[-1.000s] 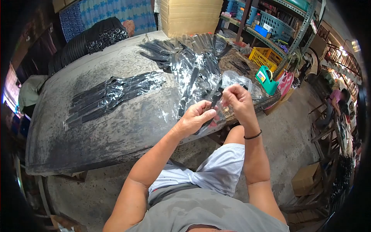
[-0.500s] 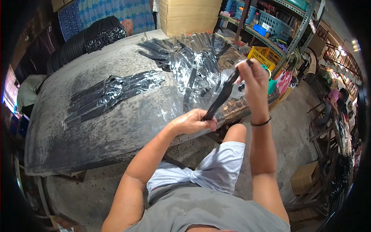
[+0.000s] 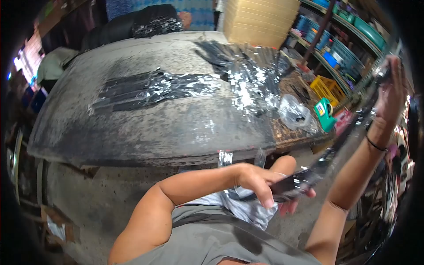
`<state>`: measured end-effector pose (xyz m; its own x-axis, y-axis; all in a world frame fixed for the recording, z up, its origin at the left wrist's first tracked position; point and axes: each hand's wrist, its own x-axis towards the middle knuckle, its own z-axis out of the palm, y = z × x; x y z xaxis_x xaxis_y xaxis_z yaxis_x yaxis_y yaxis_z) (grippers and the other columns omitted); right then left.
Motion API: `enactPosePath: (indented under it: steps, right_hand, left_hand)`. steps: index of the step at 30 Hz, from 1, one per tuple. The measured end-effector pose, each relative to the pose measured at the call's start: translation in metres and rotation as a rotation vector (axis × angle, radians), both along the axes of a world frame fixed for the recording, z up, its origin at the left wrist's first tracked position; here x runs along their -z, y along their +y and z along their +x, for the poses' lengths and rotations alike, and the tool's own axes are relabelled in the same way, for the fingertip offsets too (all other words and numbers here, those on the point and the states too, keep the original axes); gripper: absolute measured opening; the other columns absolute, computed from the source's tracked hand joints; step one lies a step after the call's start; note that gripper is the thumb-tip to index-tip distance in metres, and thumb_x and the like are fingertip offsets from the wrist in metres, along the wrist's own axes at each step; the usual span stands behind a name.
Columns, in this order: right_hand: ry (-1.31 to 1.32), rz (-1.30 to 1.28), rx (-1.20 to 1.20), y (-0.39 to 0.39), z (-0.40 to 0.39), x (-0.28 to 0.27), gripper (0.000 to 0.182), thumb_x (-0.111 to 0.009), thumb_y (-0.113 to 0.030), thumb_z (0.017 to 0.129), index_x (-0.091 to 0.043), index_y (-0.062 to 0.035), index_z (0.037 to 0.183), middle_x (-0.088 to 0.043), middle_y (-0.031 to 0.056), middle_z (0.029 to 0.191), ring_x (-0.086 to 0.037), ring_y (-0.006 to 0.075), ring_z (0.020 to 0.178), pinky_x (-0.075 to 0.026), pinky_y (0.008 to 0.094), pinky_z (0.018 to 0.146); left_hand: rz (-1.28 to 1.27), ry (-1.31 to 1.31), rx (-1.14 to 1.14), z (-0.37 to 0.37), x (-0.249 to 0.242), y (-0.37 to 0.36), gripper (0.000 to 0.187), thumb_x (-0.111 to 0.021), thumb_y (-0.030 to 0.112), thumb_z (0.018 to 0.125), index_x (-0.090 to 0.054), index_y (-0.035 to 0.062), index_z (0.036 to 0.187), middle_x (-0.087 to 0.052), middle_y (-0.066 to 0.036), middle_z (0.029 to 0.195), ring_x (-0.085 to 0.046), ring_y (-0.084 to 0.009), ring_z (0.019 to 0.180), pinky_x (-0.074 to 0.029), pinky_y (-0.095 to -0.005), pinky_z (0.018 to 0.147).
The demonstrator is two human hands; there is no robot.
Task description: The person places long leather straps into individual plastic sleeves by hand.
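A long black strip (image 3: 338, 150) with glossy, plastic-like patches stretches diagonally between my hands, smeared by motion. My left hand (image 3: 260, 183) is low over my lap, its thumb on one side of the strip and fingertips showing beyond it. At upper right, my raised right hand (image 3: 391, 95) grips the far end, fingers pointing up. Shiny strip ends (image 3: 225, 158) stand near my thigh, partly hidden by my left forearm. On the table lie a flat row of black strips (image 3: 154, 90) and a fanned, glossy pile of black strips (image 3: 251, 81).
The worn grey table (image 3: 176, 128) spans the view. Near its right end are a crumpled clear plastic bag (image 3: 293, 112) and a green container (image 3: 325, 115). Beyond stand a yellow crate (image 3: 327, 90), loaded shelves (image 3: 340, 48) and a large carton (image 3: 260, 22). A black bundle (image 3: 132, 28) lies behind.
My right hand has swung outward to the right, drawing the strip out long. My left hand has dropped toward my lap. The view has shifted, and the clear bag now shows fully.
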<state>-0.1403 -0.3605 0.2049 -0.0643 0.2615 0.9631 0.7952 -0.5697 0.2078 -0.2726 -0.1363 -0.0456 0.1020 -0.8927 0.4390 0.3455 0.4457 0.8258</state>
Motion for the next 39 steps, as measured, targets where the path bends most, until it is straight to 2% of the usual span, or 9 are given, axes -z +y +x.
enactPosePath:
  steps: [3, 5, 7, 19, 22, 25, 28, 36, 39]
  right_hand:
    - [0.125, -0.036, -0.056, -0.016, 0.012, -0.016, 0.046, -0.055, -0.045, 0.092, -0.067, -0.0035, 0.109, -0.065, 0.0203, 0.110, -0.063, 0.0295, 0.097, -0.049, 0.0435, 0.093]
    - [0.544, 0.007, 1.131, 0.055, -0.045, -0.058, 0.040, -0.055, -0.032, 0.094, -0.065, 0.0064, 0.102, -0.065, 0.0230, 0.100, -0.062, 0.0298, 0.088, -0.053, 0.0355, 0.077]
    - [0.398, 0.292, -0.128, 0.021, -0.007, -0.028, 0.035, -0.058, -0.026, 0.094, -0.064, 0.0079, 0.095, -0.065, 0.0170, 0.091, -0.060, 0.0229, 0.077, -0.050, 0.0315, 0.066]
    - [0.425, -0.008, 0.308, -0.012, 0.110, 0.001, 0.039, -0.054, -0.026, 0.094, -0.061, 0.0099, 0.107, -0.064, 0.0179, 0.092, -0.058, 0.0249, 0.073, -0.049, 0.0360, 0.064]
    - [1.122, 0.254, -0.056, -0.056, 0.227, 0.052, 0.030, -0.058, -0.029, 0.095, -0.059, -0.0126, 0.121, -0.040, -0.0089, 0.065, -0.035, -0.0009, 0.054, -0.030, 0.0142, 0.049]
    - [1.340, 0.262, -0.373, 0.006, 0.222, 0.097, 0.013, -0.059, -0.028, 0.094, -0.057, -0.0165, 0.087, -0.045, -0.0095, 0.063, -0.036, -0.0013, 0.048, -0.029, 0.0154, 0.045]
    - [1.475, 0.390, -0.544, 0.056, 0.255, 0.152, 0.017, -0.058, -0.019, 0.094, -0.062, -0.0085, 0.106, -0.062, -0.0035, 0.091, -0.058, 0.0095, 0.079, -0.046, 0.0246, 0.073]
    - [1.626, 0.329, -0.588, 0.271, 0.234, 0.243, 0.017, -0.069, -0.019, 0.085, -0.062, -0.0066, 0.095, -0.053, -0.0017, 0.067, -0.050, 0.0069, 0.051, -0.040, 0.0214, 0.043]
    - [1.721, 0.249, -0.592, 0.335, 0.247, 0.298, 0.019, -0.069, -0.021, 0.085, -0.061, -0.0057, 0.095, -0.061, 0.0049, 0.071, -0.055, 0.0103, 0.051, -0.045, 0.0240, 0.044]
  left_hand:
    - [0.053, -0.058, 0.021, -0.022, 0.026, -0.003, 0.101, -0.074, 0.021, 0.073, -0.010, 0.0010, 0.149, -0.054, -0.014, 0.118, -0.056, -0.0233, 0.105, -0.041, -0.0367, 0.092]
    - [0.045, 0.001, -0.010, -0.037, 0.043, -0.001, 0.085, -0.068, 0.012, 0.077, -0.020, 0.0023, 0.147, -0.062, -0.015, 0.109, -0.061, -0.0229, 0.100, -0.045, -0.0361, 0.089]
    - [0.103, -0.034, 0.057, -0.045, 0.065, 0.005, 0.082, -0.068, 0.020, 0.083, -0.019, 0.0005, 0.146, -0.061, -0.012, 0.110, -0.057, -0.0206, 0.105, -0.043, -0.0355, 0.091]
    - [0.618, 0.125, -0.628, -0.094, 0.141, 0.119, 0.035, -0.063, 0.021, 0.090, -0.057, -0.0040, 0.113, -0.065, -0.009, 0.101, -0.058, -0.0130, 0.093, -0.047, -0.0288, 0.082]
    - [0.727, 0.054, -0.835, -0.109, 0.149, 0.155, 0.039, -0.065, 0.025, 0.089, -0.056, -0.0041, 0.113, -0.066, -0.010, 0.098, -0.058, -0.0105, 0.089, -0.048, -0.0289, 0.078]
    - [0.847, 0.000, -1.054, -0.121, 0.128, 0.211, 0.047, -0.068, 0.031, 0.087, -0.054, -0.0027, 0.116, -0.067, -0.011, 0.099, -0.061, -0.0121, 0.089, -0.049, -0.0302, 0.079]
    - [1.167, -0.100, -1.274, -0.128, 0.082, 0.280, 0.049, -0.068, 0.035, 0.086, -0.055, -0.0026, 0.115, -0.067, -0.014, 0.101, -0.065, -0.0197, 0.097, -0.052, -0.0332, 0.082]
    - [1.946, -0.351, -1.492, -0.108, -0.003, 0.525, 0.040, -0.075, 0.026, 0.071, -0.065, 0.0021, 0.101, -0.067, -0.014, 0.100, -0.064, -0.0254, 0.093, -0.050, -0.0348, 0.077]
    - [2.581, -0.234, -1.444, -0.087, -0.024, 0.546, 0.073, -0.077, 0.037, 0.069, -0.051, 0.0136, 0.132, -0.057, -0.015, 0.128, -0.049, -0.0305, 0.124, -0.026, -0.0595, 0.105]
